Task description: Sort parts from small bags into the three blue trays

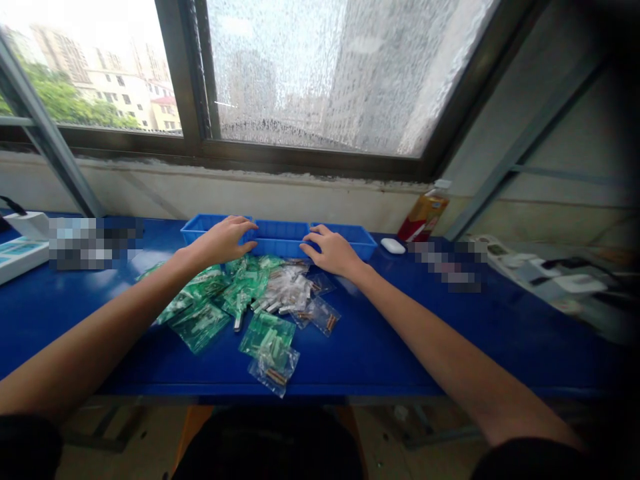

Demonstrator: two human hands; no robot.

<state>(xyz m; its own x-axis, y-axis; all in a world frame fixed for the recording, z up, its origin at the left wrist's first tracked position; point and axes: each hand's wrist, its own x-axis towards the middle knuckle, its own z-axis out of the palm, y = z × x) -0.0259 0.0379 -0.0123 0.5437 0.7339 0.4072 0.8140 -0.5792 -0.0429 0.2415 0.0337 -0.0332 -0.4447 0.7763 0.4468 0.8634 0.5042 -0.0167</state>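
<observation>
Three blue plastic bins stand end to end at the back of the table. My left hand (227, 239) is at the seam between the left bin (196, 227) and the middle bin (280, 248), thumb low on the front and fingers over the rim. At the other end of the middle bin, my right hand (331, 251) grips in the same way, beside the right bin (364, 244). In front lie green bags (203, 327) and a heap of small clear bags (287, 287). Nearest me, a clear bag (275, 373) with copper-coloured pieces overlaps a green bag (265, 330).
A bottle (425, 212) and a white rounded case (393, 246) stand right of the bins. A power strip (23, 257) is at the far left, with chargers and cables (560, 277) at the right. Behind the blue table (380, 353) are a wall and window.
</observation>
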